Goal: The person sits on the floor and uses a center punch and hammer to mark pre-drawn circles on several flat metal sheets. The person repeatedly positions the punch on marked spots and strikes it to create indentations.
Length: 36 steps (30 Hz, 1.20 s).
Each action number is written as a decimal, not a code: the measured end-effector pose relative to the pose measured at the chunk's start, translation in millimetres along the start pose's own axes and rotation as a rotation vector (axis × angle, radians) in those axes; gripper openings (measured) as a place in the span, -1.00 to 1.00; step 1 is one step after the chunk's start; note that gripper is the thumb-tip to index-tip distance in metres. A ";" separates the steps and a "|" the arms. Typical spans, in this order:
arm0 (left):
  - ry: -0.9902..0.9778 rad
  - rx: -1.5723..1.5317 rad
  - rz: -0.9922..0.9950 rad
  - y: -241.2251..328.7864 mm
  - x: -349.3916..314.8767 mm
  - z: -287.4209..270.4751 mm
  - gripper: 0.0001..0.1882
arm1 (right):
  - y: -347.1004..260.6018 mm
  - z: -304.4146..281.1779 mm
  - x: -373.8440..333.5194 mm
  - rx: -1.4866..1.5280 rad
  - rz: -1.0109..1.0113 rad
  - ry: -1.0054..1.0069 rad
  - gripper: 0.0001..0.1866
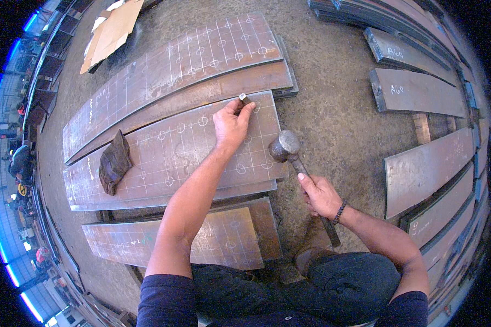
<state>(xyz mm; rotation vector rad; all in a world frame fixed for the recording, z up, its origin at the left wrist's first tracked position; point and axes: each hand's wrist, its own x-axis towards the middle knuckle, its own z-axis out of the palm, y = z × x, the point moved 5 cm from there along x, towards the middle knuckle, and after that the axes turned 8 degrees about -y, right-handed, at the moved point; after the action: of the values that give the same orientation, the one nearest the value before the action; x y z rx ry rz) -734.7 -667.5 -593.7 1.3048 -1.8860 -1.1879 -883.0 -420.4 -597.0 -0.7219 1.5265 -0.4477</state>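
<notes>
My left hand pinches a short metal punch between thumb and fingers, over the far right part of a steel plate. The punch's pale square end shows; its tip is hidden, so I cannot tell if it touches the plate. White chalk lines and small circles with crosses cover that plate. In my right hand is a hammer, gripped partway along its handle. Its round steel head hangs beside the plate's right edge, apart from the punch. A dark, crumpled glove or cloth lies on the plate's left part.
Another chalk-marked plate lies beyond, and a brownish one nearer my legs. Several thick steel plates are laid out at right, some on wooden blocks. Flattened cardboard rests on the concrete floor at far left.
</notes>
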 end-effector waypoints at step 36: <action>0.063 -0.182 0.039 -11.2 2.5 -14.5 -0.78 | -45.1 -4.2 10.7 0.165 -0.043 0.029 -0.41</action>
<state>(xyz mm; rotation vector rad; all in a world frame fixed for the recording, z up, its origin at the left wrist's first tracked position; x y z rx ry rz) -718.9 -676.4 -597.2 1.1884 -1.7078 -1.2521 -879.2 -460.8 -574.3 -0.6225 1.4840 -0.6111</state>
